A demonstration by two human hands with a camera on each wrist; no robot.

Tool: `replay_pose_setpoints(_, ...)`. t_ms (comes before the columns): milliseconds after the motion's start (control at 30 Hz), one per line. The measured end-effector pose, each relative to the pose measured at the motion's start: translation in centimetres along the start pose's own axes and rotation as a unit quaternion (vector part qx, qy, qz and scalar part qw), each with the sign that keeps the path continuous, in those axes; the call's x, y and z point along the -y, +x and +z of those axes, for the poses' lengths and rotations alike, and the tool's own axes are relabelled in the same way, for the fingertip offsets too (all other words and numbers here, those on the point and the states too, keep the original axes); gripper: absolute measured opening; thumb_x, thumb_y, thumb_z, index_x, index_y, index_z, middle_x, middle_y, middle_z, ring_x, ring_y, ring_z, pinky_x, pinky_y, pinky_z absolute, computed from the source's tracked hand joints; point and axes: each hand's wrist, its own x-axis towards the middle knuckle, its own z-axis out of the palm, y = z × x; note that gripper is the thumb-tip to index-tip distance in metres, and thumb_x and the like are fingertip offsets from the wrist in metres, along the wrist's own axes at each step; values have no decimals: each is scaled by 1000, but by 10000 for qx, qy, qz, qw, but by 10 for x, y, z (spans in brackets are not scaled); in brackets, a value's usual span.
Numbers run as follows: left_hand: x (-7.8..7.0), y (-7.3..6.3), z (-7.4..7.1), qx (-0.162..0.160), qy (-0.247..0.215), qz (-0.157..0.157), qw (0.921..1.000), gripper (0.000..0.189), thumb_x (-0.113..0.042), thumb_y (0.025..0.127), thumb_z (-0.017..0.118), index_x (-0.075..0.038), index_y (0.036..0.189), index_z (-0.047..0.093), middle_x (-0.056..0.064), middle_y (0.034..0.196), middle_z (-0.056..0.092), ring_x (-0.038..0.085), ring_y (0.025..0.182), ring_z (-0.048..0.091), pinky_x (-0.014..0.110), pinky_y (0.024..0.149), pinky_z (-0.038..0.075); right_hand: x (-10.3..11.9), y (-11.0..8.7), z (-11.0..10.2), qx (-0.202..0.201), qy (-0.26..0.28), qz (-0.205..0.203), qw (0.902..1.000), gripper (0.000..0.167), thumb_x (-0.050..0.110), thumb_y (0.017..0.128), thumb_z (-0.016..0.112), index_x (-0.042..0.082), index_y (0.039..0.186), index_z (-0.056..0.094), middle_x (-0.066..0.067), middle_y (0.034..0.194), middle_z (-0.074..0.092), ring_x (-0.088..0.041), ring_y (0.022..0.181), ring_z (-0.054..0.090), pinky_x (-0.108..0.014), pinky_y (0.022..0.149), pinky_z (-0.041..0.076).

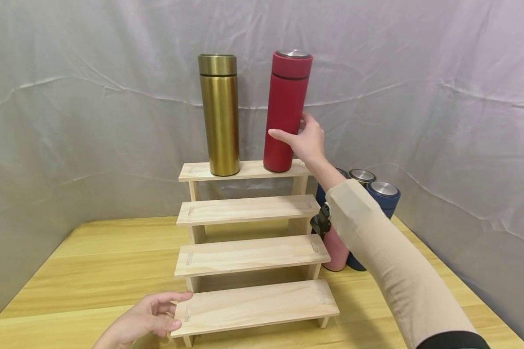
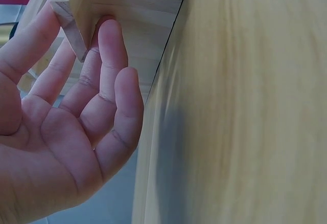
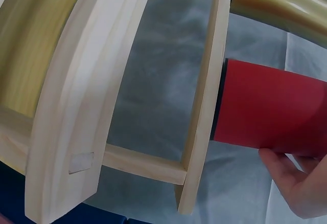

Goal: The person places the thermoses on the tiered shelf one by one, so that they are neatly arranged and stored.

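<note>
A red thermos (image 1: 287, 109) with a silver-topped lid stands nearly upright at the right part of the top step of a wooden stepped rack (image 1: 249, 210). My right hand (image 1: 309, 140) grips its lower half from the right, thumb across the front. In the right wrist view the base of the red thermos (image 3: 271, 106) meets the top board. A gold thermos (image 1: 220, 116) stands to its left on the same step. Down at the front left corner, my left hand (image 1: 146, 317) holds the end of the lowest board; in the left wrist view, the fingers (image 2: 112, 45) reach under it.
Right of the rack, partly behind my right sleeve (image 1: 388, 252), several more thermoses stand on the wooden table (image 1: 91, 271), among them a blue one (image 1: 384, 194) and a pink one (image 1: 335, 249). A grey cloth (image 1: 113, 121) hangs behind and along the sides.
</note>
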Motion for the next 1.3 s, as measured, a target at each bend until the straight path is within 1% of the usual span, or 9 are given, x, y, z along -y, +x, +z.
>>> replay_pose_setpoints(133, 0, 0, 0, -33, 28, -9, 10000, 44, -1, 85, 54, 0, 128, 44, 8, 91, 56, 11, 71, 52, 24, 60, 44, 5, -1, 0, 196, 21, 67, 9998, 67, 39, 68, 76, 15, 124, 46, -4, 115, 55, -20, 102, 53, -36, 80, 46)
replay_pose_setpoints(267, 0, 1, 1, 17, -17, 45, 10000, 43, -1, 85, 54, -3, 127, 46, 8, 90, 56, 10, 71, 52, 23, 61, 45, 13, -8, -2, 387, -47, -41, 9992, 65, 33, 73, 73, 10, 126, 43, -5, 115, 54, -18, 101, 54, -32, 81, 46)
replay_pose_setpoints(400, 0, 3, 1, 60, -59, 73, 9999, 43, -1, 85, 54, -5, 127, 47, 8, 91, 56, 9, 71, 52, 23, 60, 44, 10, -6, -4, 476, 36, -21, 9989, 65, 31, 75, 72, 9, 128, 42, -6, 117, 53, -16, 102, 53, -30, 82, 45)
replay_pose_setpoints(500, 0, 3, 2, 70, -57, 76, 9999, 43, -1, 85, 54, -2, 127, 46, 8, 91, 57, 9, 71, 52, 23, 60, 44, 8, -5, -5, 489, 134, -22, 9987, 65, 30, 76, 71, 9, 129, 42, -7, 117, 54, -16, 102, 53, -29, 82, 45)
replay_pose_setpoints(700, -2, 3, 3, 34, 38, 24, 10000, 48, -1, 85, 54, 7, 128, 35, 7, 89, 56, 9, 69, 51, 22, 60, 44, 10, -4, -6, 590, 324, -52, 9977, 64, 28, 76, 71, 10, 130, 42, -7, 117, 54, -17, 102, 54, -31, 83, 45)
replay_pose_setpoints(833, -2, 2, 4, -11, 79, -41, 10000, 47, -2, 86, 53, 7, 129, 35, 8, 91, 56, 10, 71, 52, 24, 61, 45, 12, -3, -6, 754, 418, -102, 9962, 63, 26, 77, 70, 11, 131, 41, -8, 118, 53, -17, 103, 53, -31, 84, 44)
replay_pose_setpoints(1033, -4, 2, 4, -91, 104, -167, 9998, 46, -4, 85, 55, 3, 128, 40, 7, 93, 55, 10, 71, 53, 25, 62, 46, 13, -1, -9, 926, 386, -73, 9949, 60, 25, 80, 67, 11, 132, 40, -8, 120, 52, -18, 105, 51, -33, 85, 44)
replay_pose_setpoints(1167, -5, 3, 5, -101, 112, -190, 9997, 45, -4, 85, 56, 1, 128, 42, 8, 94, 55, 10, 71, 53, 24, 62, 46, 14, -1, -11, 998, 353, -15, 9944, 62, 24, 80, 67, 11, 133, 37, -8, 122, 51, -18, 106, 51, -33, 85, 43)
replay_pose_setpoints(1300, -4, 3, 4, -93, 149, -159, 9997, 46, -3, 85, 55, 4, 128, 40, 8, 93, 55, 11, 71, 53, 25, 62, 46, 14, -2, -12, 1066, 76, 106, 9942, 68, 27, 81, 66, 12, 137, 31, -8, 128, 46, -19, 112, 46, -34, 88, 41)
